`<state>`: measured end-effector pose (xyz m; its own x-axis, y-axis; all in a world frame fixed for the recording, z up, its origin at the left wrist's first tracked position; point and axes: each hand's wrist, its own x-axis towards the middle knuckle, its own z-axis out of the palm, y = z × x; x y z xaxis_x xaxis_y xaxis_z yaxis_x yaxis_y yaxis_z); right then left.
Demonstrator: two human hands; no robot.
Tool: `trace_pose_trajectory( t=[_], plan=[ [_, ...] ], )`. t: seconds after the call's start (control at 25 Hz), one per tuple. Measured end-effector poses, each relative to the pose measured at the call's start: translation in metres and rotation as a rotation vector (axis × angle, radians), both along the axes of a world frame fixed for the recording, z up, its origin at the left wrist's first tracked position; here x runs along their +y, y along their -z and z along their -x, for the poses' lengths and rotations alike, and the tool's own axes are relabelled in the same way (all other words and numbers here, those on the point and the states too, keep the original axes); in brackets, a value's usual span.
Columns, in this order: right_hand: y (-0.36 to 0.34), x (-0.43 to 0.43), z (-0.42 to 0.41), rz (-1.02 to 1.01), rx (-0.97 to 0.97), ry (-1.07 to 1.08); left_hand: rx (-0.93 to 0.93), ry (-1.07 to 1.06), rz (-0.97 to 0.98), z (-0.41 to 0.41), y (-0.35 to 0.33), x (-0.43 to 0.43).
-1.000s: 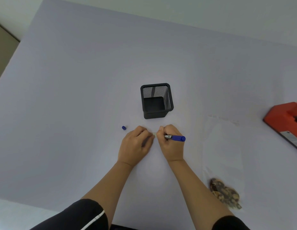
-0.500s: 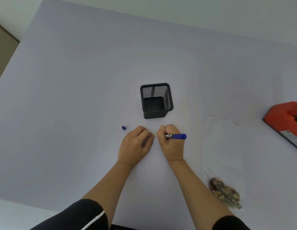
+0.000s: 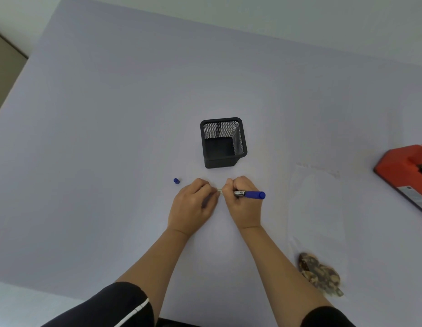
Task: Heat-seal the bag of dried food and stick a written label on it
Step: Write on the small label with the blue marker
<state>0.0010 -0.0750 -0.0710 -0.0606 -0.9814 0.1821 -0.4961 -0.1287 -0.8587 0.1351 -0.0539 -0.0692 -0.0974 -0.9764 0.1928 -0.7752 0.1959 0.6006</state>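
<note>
A: Which step is shown?

B: The writing of the label is judged to be in hand. The right hand [image 3: 243, 204] is clamped round a blue pen [image 3: 250, 194], whose tip is hidden under the fingers and whose blue end is pointed to the right. The left hand [image 3: 193, 206] is set just beside it, fingers bent, at the left end of a small pale label [image 3: 219, 190]. Whether the label is pinched or merely pressed cannot be told. No writing can be made out.

A: Where are the other things laid?

B: The pen cap [image 3: 176, 181] is seen just left of the left hand, and an open black mesh pen holder [image 3: 223, 142] beyond both hands. The clear bag [image 3: 319, 208] is laid flat well to the right, with the dried food [image 3: 319, 273] gathered at its near end. Whether its far edge is sealed cannot be told. A red heat sealer [image 3: 405, 172] is cut off at the right edge of the table [image 3: 111, 114].

A: What is called for next?

B: Once the writing is done, the pen is to be put down. The label is then to be lifted by an edge, carried right, and pressed flat on the bare film, clear of the food.
</note>
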Motion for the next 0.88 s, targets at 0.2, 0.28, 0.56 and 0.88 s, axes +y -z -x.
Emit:
trace_pose_trajectory(
  t=[0.2, 0.28, 0.56, 0.88],
  plan=[
    [-0.001, -0.001, 0.000, 0.001, 0.001, -0.005, 0.002, -0.005, 0.002, 0.000, 0.002, 0.000],
    [-0.002, 0.000, 0.000, 0.005, 0.007, 0.002, 0.008, -0.006, 0.006, 0.000, 0.002, 0.000],
    [-0.003, -0.002, 0.000, 0.020, 0.028, 0.022, -0.005, 0.005, 0.007, -0.001, 0.004, 0.000],
    [-0.016, -0.004, 0.002, -0.111, -0.212, 0.274, -0.002, -0.002, -0.021, 0.000, 0.002, 0.000]
  ],
)
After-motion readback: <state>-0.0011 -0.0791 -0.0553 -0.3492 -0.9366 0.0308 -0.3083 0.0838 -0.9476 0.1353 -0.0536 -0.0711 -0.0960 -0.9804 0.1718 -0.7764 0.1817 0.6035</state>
